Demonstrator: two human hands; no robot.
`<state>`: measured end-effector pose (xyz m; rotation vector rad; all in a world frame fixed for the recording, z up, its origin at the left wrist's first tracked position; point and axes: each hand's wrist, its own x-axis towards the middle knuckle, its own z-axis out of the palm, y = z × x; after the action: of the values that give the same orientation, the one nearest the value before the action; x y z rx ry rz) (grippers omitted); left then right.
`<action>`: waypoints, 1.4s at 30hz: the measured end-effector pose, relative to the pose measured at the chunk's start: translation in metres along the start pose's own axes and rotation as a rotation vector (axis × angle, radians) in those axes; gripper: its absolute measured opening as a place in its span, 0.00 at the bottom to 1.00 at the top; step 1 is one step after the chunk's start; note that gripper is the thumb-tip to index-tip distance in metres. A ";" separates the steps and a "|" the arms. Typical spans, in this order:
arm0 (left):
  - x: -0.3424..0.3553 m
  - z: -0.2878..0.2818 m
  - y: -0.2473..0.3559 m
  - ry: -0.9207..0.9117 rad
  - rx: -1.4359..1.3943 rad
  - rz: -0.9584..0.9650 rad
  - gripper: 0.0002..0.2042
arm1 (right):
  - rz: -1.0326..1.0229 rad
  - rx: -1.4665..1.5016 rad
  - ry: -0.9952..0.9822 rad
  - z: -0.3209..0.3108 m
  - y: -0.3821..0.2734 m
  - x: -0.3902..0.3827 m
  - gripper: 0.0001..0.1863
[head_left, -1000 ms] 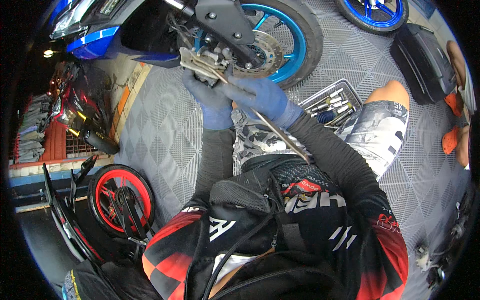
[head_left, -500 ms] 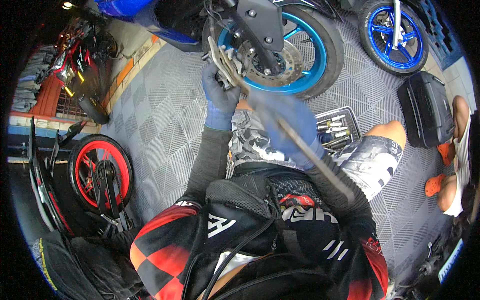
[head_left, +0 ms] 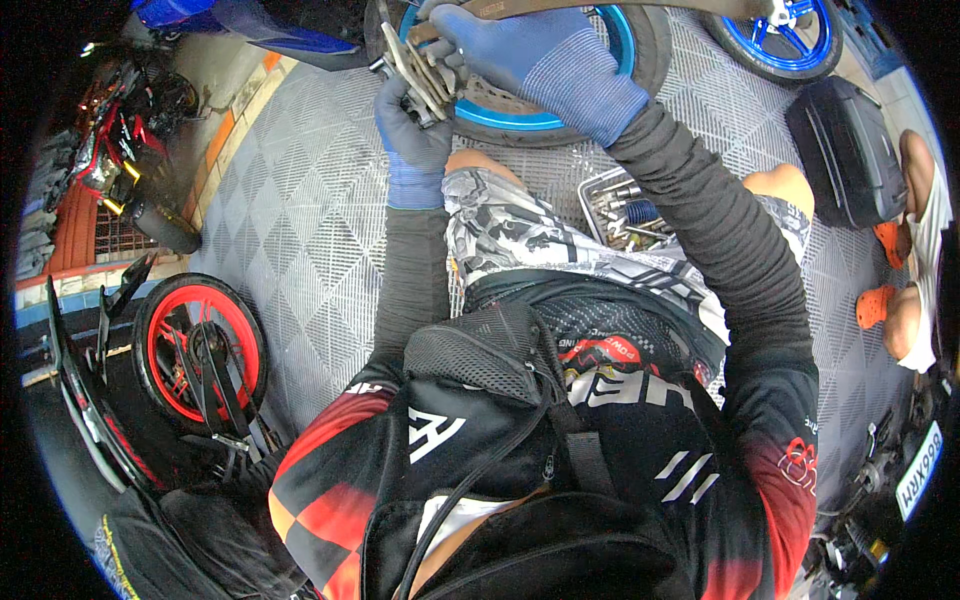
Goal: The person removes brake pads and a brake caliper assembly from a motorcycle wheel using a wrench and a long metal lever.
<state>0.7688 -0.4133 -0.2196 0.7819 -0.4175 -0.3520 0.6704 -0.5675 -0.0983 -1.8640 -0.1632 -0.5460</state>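
Note:
In a blue-grey glove, my left hand [head_left: 415, 148] grips a metal brake caliper [head_left: 420, 75] beside the front wheel [head_left: 525, 127] of a blue motorcycle. My right hand [head_left: 540, 60], gloved the same way, is closed on a long flat brownish metal bar [head_left: 495, 10]. One end of the bar meets the caliper; the rest stretches right along the top edge of the view. Whether its tip enters the caliper or only touches it, I cannot tell. The right hand and the bar cover part of the wheel and its brake disc.
A tray of sockets and tools [head_left: 588, 200] lies beyond my lap. To the right are a black case [head_left: 850, 150] and another person's orange shoes [head_left: 875, 308]. A red-rimmed wheel [head_left: 200, 350] is at left, a blue-rimmed one [head_left: 790, 45] at upper right.
My right hand has moved up and away from my body, swinging the bar from along my forearm to nearly level. The left hand and caliper sit higher in view.

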 end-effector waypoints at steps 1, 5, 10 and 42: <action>0.000 0.000 0.000 0.001 -0.002 -0.006 0.23 | 0.006 -0.002 0.002 0.000 -0.001 -0.001 0.11; 0.001 -0.004 -0.001 -0.005 -0.184 0.013 0.23 | -0.227 -0.183 0.081 0.006 0.004 -0.002 0.10; 0.004 -0.002 0.000 0.053 -0.148 -0.047 0.19 | -0.662 -0.915 0.082 0.002 0.010 0.006 0.10; 0.017 0.033 0.040 -0.021 -0.420 -0.269 0.26 | -0.089 0.125 0.291 0.004 0.011 -0.049 0.14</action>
<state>0.7730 -0.4145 -0.1655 0.4218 -0.2447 -0.6754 0.6325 -0.5607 -0.1306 -1.6416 -0.0851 -0.8421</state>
